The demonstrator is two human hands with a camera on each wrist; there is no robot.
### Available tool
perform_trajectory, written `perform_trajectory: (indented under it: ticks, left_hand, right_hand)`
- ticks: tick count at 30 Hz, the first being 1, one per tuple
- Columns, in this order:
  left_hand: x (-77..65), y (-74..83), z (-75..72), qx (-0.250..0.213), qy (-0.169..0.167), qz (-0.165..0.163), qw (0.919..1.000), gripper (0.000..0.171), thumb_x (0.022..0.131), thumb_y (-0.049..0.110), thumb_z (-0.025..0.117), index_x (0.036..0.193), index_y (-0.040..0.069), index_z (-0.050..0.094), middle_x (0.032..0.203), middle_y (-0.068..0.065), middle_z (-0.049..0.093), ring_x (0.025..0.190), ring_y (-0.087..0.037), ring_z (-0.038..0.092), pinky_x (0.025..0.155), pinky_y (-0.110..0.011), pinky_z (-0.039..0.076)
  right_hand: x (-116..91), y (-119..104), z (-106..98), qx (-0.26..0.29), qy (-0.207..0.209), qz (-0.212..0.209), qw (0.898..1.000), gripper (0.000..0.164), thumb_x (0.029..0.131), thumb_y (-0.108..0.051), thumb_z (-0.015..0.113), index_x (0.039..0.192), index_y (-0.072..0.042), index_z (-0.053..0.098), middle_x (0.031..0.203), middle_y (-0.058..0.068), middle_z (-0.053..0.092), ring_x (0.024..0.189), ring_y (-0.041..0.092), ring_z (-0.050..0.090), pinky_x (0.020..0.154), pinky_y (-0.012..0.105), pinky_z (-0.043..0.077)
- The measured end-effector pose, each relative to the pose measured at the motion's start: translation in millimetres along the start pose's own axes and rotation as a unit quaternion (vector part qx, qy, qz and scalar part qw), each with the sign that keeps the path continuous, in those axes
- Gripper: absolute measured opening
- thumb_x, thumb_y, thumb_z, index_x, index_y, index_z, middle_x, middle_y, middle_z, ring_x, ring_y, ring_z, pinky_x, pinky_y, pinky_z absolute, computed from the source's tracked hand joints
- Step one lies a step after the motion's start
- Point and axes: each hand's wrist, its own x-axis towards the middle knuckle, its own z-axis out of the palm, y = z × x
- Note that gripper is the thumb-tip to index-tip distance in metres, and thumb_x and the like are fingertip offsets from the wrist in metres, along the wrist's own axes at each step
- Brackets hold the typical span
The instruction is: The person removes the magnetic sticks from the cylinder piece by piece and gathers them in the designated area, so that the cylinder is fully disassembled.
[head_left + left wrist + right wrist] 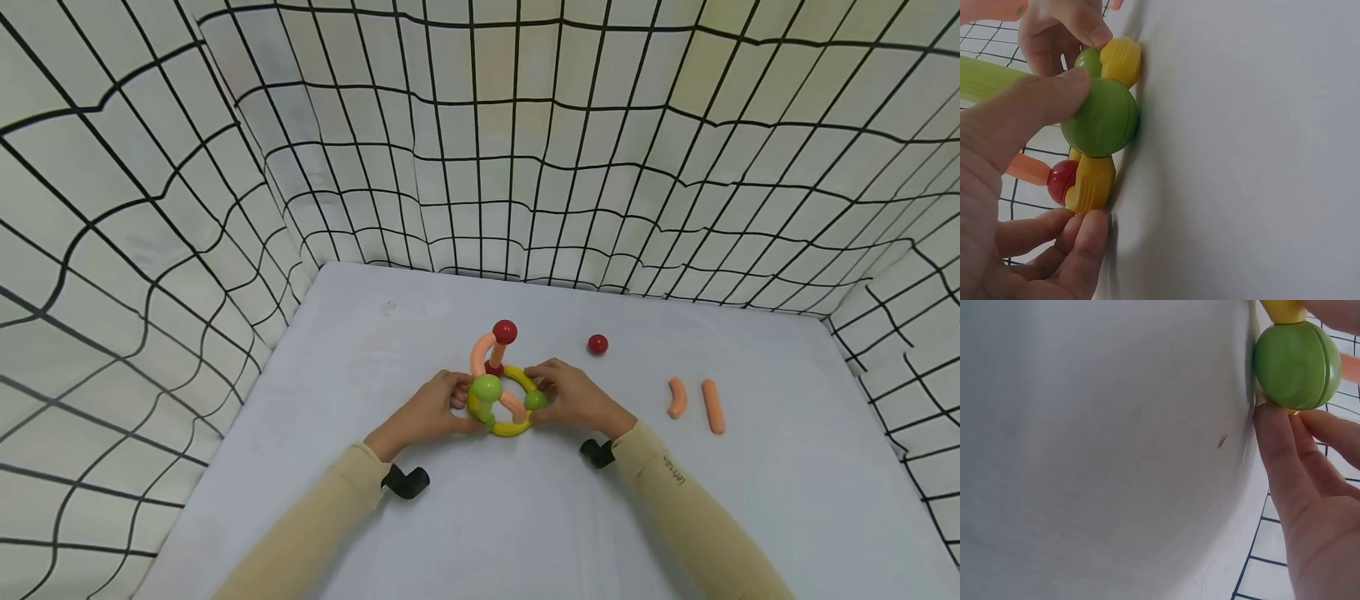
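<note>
Both hands are at a toy frame of balls and rods on the table. Curved yellow rods form its ring at the base. A red ball and a light green ball stand raised above the ring, with peach rods beside them. My left hand grips the left side, its thumb on a green base ball and its fingertips at a yellow rod. Opposite, my right hand holds the ring between thumb and fingers around another green ball.
Right of the frame lie a loose red ball, a curved peach rod and a straight peach rod. The white table is bordered by black netting at the back and sides.
</note>
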Motion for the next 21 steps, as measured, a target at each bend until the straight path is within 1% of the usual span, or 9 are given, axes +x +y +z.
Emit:
perform_trajectory:
  ticks: [4,6,9,11,13,15,17,21]
  left_hand:
    - [-4.2,2.1,-0.2,0.025,0.001,0.005,0.9997,0.083,0.078,0.040,0.090,0.142,0.001,0.055,0.118,-0.008,0.059,0.101,-0.015,0.056,0.091,-0.027,0.053]
    - [-8.4,4.1,-3.4,0.032,0.007,0.008,0.9994,0.085,0.079,0.041,0.089,0.145,0.002,0.052,0.122,-0.009,0.060,0.104,-0.016,0.057,0.092,-0.029,0.054]
    - [-17.1,5.5,-11.0,0.022,0.031,0.017,0.9991,0.086,0.083,0.037,0.087,0.150,0.003,0.046,0.130,-0.012,0.060,0.111,-0.022,0.061,0.097,-0.036,0.058]
    - [-23.5,8.5,-17.1,0.003,0.052,0.027,0.9983,0.083,0.085,0.033,0.086,0.150,0.004,0.045,0.136,-0.015,0.060,0.117,-0.026,0.062,0.100,-0.042,0.058]
    - [-29.5,11.8,-22.6,-0.011,0.072,0.041,0.9965,0.078,0.087,0.030,0.084,0.150,0.006,0.046,0.138,-0.016,0.059,0.120,-0.029,0.063,0.101,-0.044,0.058]
    - [-34.8,15.9,-26.8,-0.024,0.091,0.056,0.9940,0.072,0.088,0.030,0.083,0.148,0.009,0.048,0.138,-0.016,0.060,0.121,-0.030,0.063,0.101,-0.044,0.058]
    - [-39.8,21.6,-29.8,-0.031,0.110,0.072,0.9909,0.067,0.090,0.031,0.082,0.146,0.013,0.050,0.135,-0.013,0.062,0.121,-0.028,0.063,0.100,-0.042,0.059]
    - [-46.6,32.9,-31.4,-0.036,0.140,0.113,0.9831,0.058,0.092,0.029,0.080,0.143,0.016,0.054,0.129,-0.006,0.065,0.118,-0.021,0.063,0.095,-0.036,0.060]
  right_hand:
    - [-3,2,-2,0.016,-0.002,-0.001,1.000,0.077,0.080,-0.024,0.087,0.149,-0.009,0.055,0.139,0.008,0.062,0.122,0.025,0.064,0.105,0.043,0.058]
    - [-5,2,-4,0.023,-0.002,0.001,1.000,0.080,0.080,-0.025,0.088,0.151,-0.010,0.052,0.142,0.008,0.061,0.125,0.027,0.064,0.107,0.044,0.057]
    - [-9,1,-6,0.026,0.001,0.005,1.000,0.083,0.081,-0.024,0.088,0.153,-0.012,0.048,0.145,0.009,0.059,0.129,0.029,0.062,0.109,0.046,0.055]
    - [-13,0,-9,0.019,0.012,0.004,1.000,0.084,0.081,-0.024,0.088,0.154,-0.012,0.047,0.147,0.010,0.058,0.129,0.030,0.062,0.109,0.047,0.055]
    - [-18,-2,-12,0.015,0.027,0.001,1.000,0.082,0.083,-0.024,0.086,0.154,-0.011,0.047,0.148,0.012,0.058,0.128,0.031,0.062,0.109,0.048,0.055]
    - [-22,-3,-15,0.021,0.046,-0.002,0.999,0.077,0.086,-0.023,0.084,0.153,-0.010,0.048,0.148,0.012,0.058,0.127,0.031,0.063,0.108,0.049,0.055]
    - [-27,-4,-17,0.031,0.067,-0.010,0.997,0.069,0.089,-0.021,0.080,0.150,-0.008,0.050,0.146,0.014,0.060,0.125,0.031,0.065,0.107,0.049,0.056]
    - [-38,-11,-20,0.082,0.101,-0.022,0.991,0.049,0.095,-0.016,0.071,0.141,-0.007,0.057,0.137,0.013,0.065,0.120,0.029,0.069,0.104,0.048,0.058]
